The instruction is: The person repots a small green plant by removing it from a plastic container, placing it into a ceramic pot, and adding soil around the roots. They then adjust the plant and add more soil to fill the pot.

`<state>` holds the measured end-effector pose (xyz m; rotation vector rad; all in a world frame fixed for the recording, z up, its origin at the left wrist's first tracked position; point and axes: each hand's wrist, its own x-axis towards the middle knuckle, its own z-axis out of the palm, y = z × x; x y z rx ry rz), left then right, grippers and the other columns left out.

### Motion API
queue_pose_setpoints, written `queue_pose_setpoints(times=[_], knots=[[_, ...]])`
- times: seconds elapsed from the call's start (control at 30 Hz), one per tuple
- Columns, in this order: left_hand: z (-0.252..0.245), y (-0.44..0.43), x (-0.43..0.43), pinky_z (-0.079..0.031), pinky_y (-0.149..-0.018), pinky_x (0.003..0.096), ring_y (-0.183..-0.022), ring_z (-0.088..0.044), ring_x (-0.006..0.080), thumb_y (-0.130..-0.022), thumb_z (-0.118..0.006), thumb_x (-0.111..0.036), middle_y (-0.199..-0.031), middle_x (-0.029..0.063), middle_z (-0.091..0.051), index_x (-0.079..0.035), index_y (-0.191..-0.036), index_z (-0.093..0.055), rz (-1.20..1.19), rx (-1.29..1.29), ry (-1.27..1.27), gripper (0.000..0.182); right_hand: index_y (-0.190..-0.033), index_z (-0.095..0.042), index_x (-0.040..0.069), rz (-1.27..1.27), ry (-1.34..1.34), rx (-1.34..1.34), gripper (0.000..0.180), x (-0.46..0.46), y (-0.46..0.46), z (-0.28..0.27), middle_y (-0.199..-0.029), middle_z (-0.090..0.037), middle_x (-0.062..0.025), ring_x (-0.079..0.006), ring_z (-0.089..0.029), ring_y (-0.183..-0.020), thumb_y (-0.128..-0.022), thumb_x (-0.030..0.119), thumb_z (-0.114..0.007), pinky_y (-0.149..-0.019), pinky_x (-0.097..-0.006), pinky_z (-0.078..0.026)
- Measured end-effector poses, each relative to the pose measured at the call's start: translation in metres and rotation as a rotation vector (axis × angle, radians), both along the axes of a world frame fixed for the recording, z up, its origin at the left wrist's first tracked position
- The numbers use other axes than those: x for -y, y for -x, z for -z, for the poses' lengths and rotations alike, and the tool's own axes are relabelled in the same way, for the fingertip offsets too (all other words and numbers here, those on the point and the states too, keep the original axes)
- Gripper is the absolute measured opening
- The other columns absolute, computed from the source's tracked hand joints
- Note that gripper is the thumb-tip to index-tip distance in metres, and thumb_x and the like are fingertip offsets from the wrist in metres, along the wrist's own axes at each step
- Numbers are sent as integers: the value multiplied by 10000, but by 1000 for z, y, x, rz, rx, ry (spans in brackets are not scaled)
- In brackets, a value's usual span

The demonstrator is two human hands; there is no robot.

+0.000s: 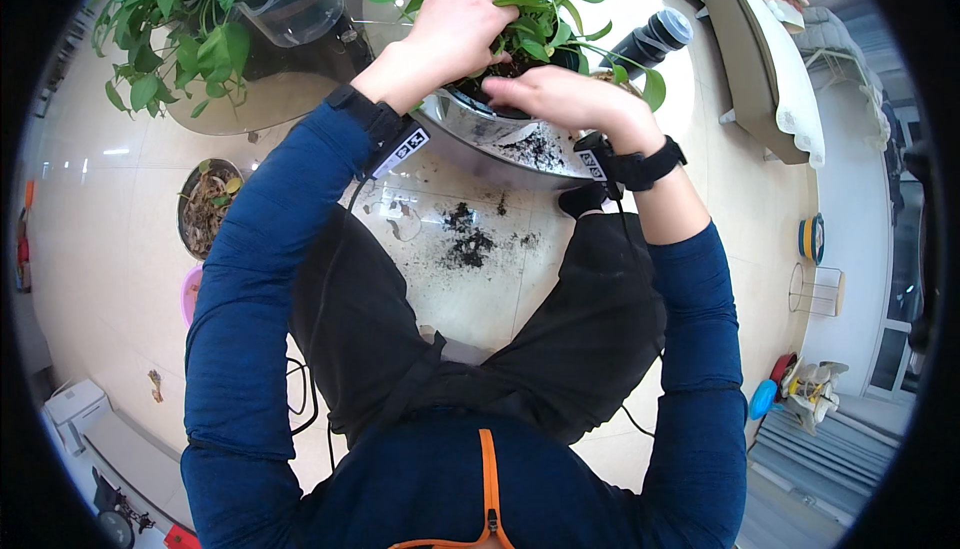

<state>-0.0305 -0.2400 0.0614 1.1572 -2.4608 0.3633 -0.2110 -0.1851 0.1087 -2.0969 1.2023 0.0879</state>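
A leafy green pothos plant (536, 13) stands in a clear plastic pot (480, 120) near the edge of a glossy table (559, 163). My left hand (461, 28) reaches over the pot's left side, its fingers among the stems and partly hidden by leaves. From the right, my right hand (562, 97) reaches over the rim, thumb and fingers down at the dark soil. Its fingertips are partly hidden, and whether either hand grips anything is not clear. Loose soil (534, 150) lies on the table beside the pot.
Another pothos (214, 46) in a clear container (296, 13) trails leaves at the upper left. A dark bottle (649, 39) lies or leans right of my plant. Spilled soil (469, 238) covers floor tiles between my legs. A bin of dried plant matter (206, 208) stands at left, above a pink basin (191, 294).
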Motion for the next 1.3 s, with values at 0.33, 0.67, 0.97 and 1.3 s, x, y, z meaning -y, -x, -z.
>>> queue_pose_setpoints(times=[0.33, 0.67, 0.97, 1.3], knots=[[-15, 4, -14, -451, -958, 483, -1260, -537, 267, -805, -751, -259, -1262, 57, -575, -186, -1208, -707, 25, 42, -30, 413, -899, -749, -9, -288, 359, -444, 401, 14, 17, 3, -910, -721, -238, -409, -691, -878, -936, 280, -474, -849, -460, -551], [-13, -2, -9, -422, -979, 491, -1287, -519, 241, -786, -653, -58, -1248, 19, -592, -221, -1198, -722, 94, 28, 6, 449, -1030, -716, -58, -114, 78, -212, 498, 14, 8, -8, -1010, -717, -252, -376, -680, -950, -988, 319, -393, -900, -420, -522], [-30, -2, -37, -286, -1149, 603, -1410, -435, 264, -819, -623, -44, -1409, 25, -553, -214, -1159, -721, 157, -16, 65, 393, -1020, -764, 23, -69, 252, -139, 326, 24, 31, -4, -947, -728, -213, -352, -689, -924, -937, 210, -510, -854, -406, -533], [2, -73, -107, -533, -684, 270, -799, -661, 104, -959, -651, -142, -1000, 30, -679, -36, -1098, -661, -128, -1116, -720, 175, -1237, -689, 13, -53, 256, 139, 396, -14, 32, 16, -1211, -705, -188, -318, -663, -1134, -1005, 240, -463, -1015, -373, -500]])
